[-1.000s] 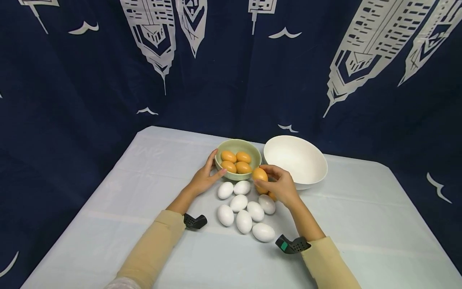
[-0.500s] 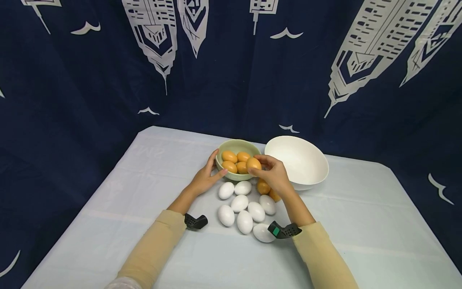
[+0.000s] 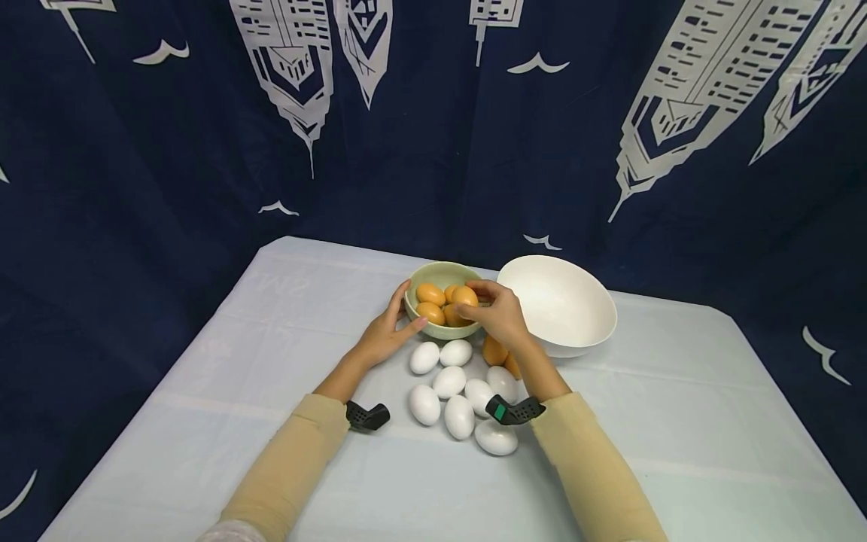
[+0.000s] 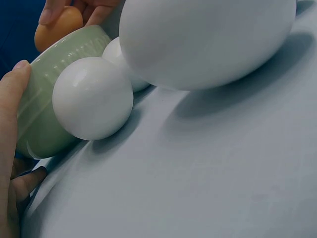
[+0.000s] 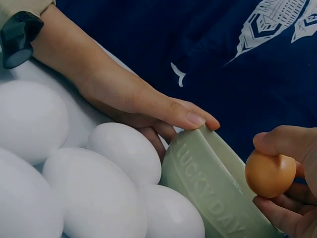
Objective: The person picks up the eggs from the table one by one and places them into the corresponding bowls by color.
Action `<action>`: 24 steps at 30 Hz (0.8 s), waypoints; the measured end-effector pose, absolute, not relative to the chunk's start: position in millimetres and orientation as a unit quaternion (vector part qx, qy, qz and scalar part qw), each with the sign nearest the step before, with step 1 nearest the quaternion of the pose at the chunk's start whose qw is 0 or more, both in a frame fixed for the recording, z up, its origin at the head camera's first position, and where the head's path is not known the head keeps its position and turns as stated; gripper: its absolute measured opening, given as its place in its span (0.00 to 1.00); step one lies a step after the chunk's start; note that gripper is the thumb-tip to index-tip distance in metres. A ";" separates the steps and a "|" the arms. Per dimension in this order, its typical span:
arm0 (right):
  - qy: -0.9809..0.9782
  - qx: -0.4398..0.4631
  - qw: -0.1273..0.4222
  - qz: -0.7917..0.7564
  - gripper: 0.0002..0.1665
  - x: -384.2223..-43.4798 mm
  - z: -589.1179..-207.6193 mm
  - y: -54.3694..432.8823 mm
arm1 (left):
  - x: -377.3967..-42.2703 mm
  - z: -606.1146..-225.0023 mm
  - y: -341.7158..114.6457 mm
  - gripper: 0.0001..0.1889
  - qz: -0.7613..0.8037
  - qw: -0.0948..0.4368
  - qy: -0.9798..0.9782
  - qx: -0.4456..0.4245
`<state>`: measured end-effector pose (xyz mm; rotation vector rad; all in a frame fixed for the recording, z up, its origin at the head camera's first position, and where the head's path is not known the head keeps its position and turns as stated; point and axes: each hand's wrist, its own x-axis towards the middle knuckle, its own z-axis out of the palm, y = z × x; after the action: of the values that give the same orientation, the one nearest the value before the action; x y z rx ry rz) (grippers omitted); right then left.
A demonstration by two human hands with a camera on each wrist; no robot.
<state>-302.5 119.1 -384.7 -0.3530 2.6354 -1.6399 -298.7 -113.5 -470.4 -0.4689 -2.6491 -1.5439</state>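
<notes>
A pale green bowl (image 3: 439, 271) with several orange eggs (image 3: 430, 293) in it stands at the back of the table. My left hand (image 3: 384, 335) holds the bowl from its left side, thumb at the near rim and fingers around the wall. Over the bowl's right part, my right hand (image 3: 503, 310) pinches one orange egg (image 5: 270, 173) between thumb and fingers. In the left wrist view, that orange egg (image 4: 59, 29) shows just above the rim. The right wrist view shows raised lettering on the bowl's wall (image 5: 205, 191).
A larger white bowl (image 3: 558, 301) stands right of the green one. Several white eggs (image 3: 459, 417) lie on the white-covered table (image 3: 379, 482) in front of the green bowl. Two orange eggs (image 3: 494, 351) lie beside them, partly behind the right forearm. A dark blue patterned cloth (image 3: 433, 165) hangs behind.
My right hand has carried the orange egg leftward and away from me, from beside the green bowl's right edge to over its inside. The left hand has stayed on the bowl.
</notes>
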 end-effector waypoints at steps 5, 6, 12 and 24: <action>0.853 -0.106 0.016 -0.511 0.34 -307.7 -384.5 110.3 | -297.1 -468.7 -112.4 0.43 -0.498 0.015 -0.854 -0.149; 0.854 -0.107 0.016 -0.509 0.33 -308.6 -384.7 108.7 | -296.9 -468.4 -112.0 0.43 -0.498 0.014 -0.854 -0.149; 0.859 -0.106 0.021 -0.501 0.32 -314.1 -387.8 99.2 | -296.6 -466.0 -111.6 0.43 -0.495 0.011 -0.856 -0.149; 0.872 -0.095 0.001 -0.480 0.32 -327.9 -393.3 79.4 | -297.1 -468.0 -113.9 0.43 -0.502 0.011 -0.852 -0.148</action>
<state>-327.9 79.4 -393.3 -0.2991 2.7389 -1.5056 -297.1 -113.9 -468.0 -0.4604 -2.6575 -1.5665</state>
